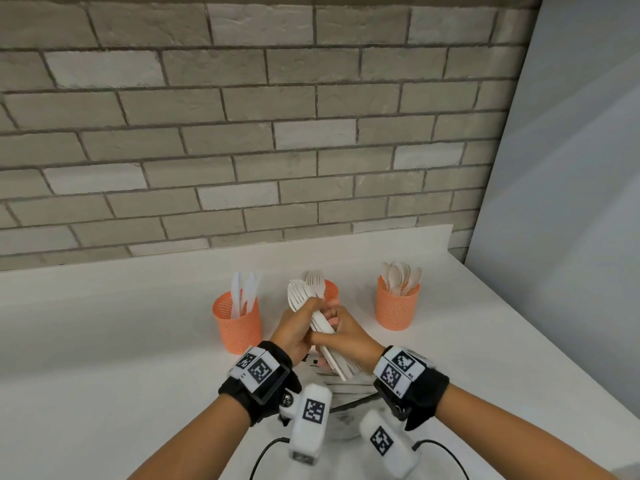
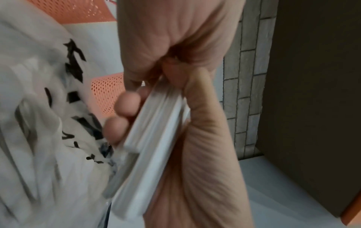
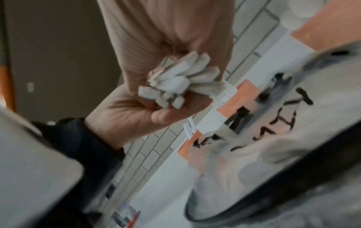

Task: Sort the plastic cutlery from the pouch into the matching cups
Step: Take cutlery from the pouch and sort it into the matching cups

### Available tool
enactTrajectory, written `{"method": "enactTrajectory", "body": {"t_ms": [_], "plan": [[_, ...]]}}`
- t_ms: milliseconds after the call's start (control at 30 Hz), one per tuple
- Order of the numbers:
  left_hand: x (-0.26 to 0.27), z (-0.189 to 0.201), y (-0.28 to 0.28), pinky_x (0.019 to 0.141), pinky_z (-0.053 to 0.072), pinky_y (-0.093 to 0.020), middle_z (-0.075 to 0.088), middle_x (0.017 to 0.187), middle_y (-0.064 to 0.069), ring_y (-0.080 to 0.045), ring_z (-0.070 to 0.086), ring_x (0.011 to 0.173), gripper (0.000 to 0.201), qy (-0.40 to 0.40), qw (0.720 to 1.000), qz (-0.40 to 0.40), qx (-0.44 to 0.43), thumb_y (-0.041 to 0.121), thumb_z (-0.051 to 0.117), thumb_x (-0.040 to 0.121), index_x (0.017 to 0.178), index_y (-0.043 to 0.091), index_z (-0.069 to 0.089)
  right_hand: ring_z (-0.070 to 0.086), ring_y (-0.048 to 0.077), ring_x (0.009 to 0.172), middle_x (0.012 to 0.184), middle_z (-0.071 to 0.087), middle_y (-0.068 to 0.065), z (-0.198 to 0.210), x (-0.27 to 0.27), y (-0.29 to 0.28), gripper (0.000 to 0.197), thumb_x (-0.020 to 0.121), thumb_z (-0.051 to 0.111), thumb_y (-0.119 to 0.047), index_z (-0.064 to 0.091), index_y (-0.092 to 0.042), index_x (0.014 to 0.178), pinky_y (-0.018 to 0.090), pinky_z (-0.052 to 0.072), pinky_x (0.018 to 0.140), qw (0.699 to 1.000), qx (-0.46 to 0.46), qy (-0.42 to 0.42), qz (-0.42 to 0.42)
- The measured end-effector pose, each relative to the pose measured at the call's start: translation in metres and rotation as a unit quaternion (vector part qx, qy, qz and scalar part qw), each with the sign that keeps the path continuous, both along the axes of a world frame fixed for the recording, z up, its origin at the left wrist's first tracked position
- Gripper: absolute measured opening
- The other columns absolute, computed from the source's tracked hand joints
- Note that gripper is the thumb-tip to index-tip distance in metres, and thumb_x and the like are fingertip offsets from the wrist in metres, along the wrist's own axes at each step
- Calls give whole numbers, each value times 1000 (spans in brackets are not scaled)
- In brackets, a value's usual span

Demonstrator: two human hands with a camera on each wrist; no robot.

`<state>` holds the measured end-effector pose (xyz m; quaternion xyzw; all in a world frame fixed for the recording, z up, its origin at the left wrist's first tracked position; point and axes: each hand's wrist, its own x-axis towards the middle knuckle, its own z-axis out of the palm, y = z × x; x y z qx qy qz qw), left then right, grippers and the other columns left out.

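Low in the middle of the picture, the left hand and right hand each grip a bunch of white forks tight above the counter.

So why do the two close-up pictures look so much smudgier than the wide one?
Head view: evenly lit and mostly sharp, brick lines bowed by the wide lens. Left wrist view: the printed pouch is smeared by motion. Right wrist view: the bundle of forks and the background are soft and dim.
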<state>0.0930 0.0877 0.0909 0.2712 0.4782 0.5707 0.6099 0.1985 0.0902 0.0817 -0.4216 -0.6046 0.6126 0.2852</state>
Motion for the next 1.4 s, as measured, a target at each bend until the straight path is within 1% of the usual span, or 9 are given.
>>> {"method": "enactTrajectory", "body": {"t_ms": [100, 200, 367, 467, 567, 633, 900, 1233, 1400], "plan": [[3, 7, -4, 79, 53, -30, 71, 98, -8, -19, 64, 95, 24, 23, 998, -55, 22, 8, 49, 91, 114, 2, 53, 60, 13, 43, 62, 57, 10, 11, 7, -3, 4, 90, 56, -10, 51, -8, 89, 26, 55, 49, 991, -89, 28, 92], [2, 12, -4, 86, 52, -31, 70, 96, -9, -19, 64, 99, 13, 27, 996, -79, 27, 9, 47, 93, 104, 7, 53, 59, 12, 44, 55, 58, 3, 15, 10, -1, 15, 93, 50, -16, 54, -7, 82, 25, 54, 51, 984, -113, 42, 127], [5, 19, -4, 69, 58, -24, 72, 85, -5, -14, 69, 82, 19, 40, 994, -98, 17, 14, 50, 93, 109, 5, 54, 52, 12, 40, 47, 51, -1, 13, 8, -4, 19, 91, 47, -23, 49, -12, 76, 21, 47, 46, 976, -155, 104, 114], [5, 19, -4, 56, 54, -26, 75, 85, -1, -18, 67, 78, 28, 86, 991, -100, 17, 29, 56, 91, 109, 8, 56, 48, 13, 37, 47, 45, 1, 8, 2, -5, 8, 96, 43, -19, 49, -14, 93, 22, 46, 41, 990, -88, 99, 48], [5, 16, -7, 41, 47, -23, 67, 78, -9, -16, 57, 46, 38, 137, 987, -81, 27, 34, 54, 91, 107, 0, 58, 46, 11, 35, 45, 47, -2, 3, 1, 1, 12, 98, 43, -22, 47, -12, 102, 21, 44, 38, 996, -25, 89, -10], [6, 12, -9, 41, 48, -24, 56, 70, -15, -16, 50, 36, 33, 146, 986, -66, 43, 29, 52, 93, 102, -3, 57, 45, 9, 34, 47, 48, -1, 3, 4, 3, 14, 97, 46, -23, 50, -11, 101, 20, 43, 37, 996, -7, 84, -31], [5, 5, -3, 50, 50, -18, 62, 87, -17, -15, 57, 55, 21, 199, 978, -15, 55, 18, 54, 93, 101, -1, 59, 40, 5, 34, 59, 41, 1, -2, 8, 3, 9, 96, 49, -22, 52, -16, 90, 19, 36, 37, 996, -11, 76, -37], [11, 9, -3, 51, 45, -18, 58, 74, -4, -14, 53, 64, 21, 135, 990, -8, 40, 11, 38, 95, 106, 8, 55, 42, 8, 38, 66, 49, 3, -6, 10, 3, 29, 96, 41, -43, 54, -17, 99, 19, 37, 36, 991, 18, 113, -69], [13, 5, -2, 55, 45, -22, 62, 86, -8, -15, 56, 69, 28, 113, 992, -5, 55, 26, 52, 93, 114, 8, 60, 42, 7, 35, 58, 49, 2, -3, 9, 2, 19, 97, 44, -34, 52, -17, 96, 18, 35, 34, 986, 81, 103, -100]]}}
